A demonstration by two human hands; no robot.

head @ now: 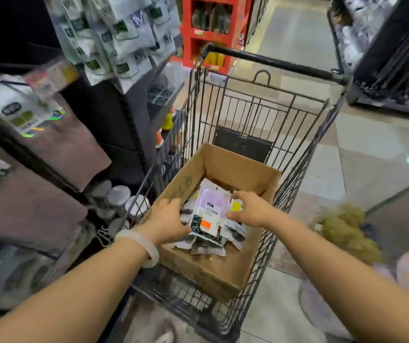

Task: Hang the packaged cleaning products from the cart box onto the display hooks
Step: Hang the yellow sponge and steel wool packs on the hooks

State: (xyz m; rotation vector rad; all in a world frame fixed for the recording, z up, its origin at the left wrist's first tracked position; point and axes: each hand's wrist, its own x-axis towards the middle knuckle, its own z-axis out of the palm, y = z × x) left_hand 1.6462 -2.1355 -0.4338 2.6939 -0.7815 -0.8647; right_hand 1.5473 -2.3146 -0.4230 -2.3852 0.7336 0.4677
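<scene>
Head view, looking down an aisle floor of large pale glossy tiles (305, 45). A display rack (114, 125) of dark panels stands beyond and to the left of the left hand's fingers; flat white-and-green pouches (121, 33) hang from it in overlapping rows, blurred. A wire shopping cart (260, 115), a grid of thin dark metal rods with a black tubular handle bar (272, 61), encloses both hands; its far wall rises beyond the fingertips. A red shelving unit (211, 28) stands well beyond the cart. An open cardboard box (238, 167), brown, matte, rectangular, with green printing on its left wall, sits in the cart basket and surrounds the fingers on all 4 sides. A loose heap of flat plastic packages (235, 235) lies on the box floor beneath the fingers. The topmost package (211, 214), glossy, lilac above and dark-patterned below with an orange sticker, lies between the 2 hands. The left hand (164, 220), a pale translucent bangle (140, 243) on its wrist, curls its fingers round that package's left edge, next to the box's left wall. The right hand (250, 209) hovers at the package's right edge, fingers spread apart and bent; contact cannot be told. Grey round lids (119, 196) sit left of the cart.
</scene>
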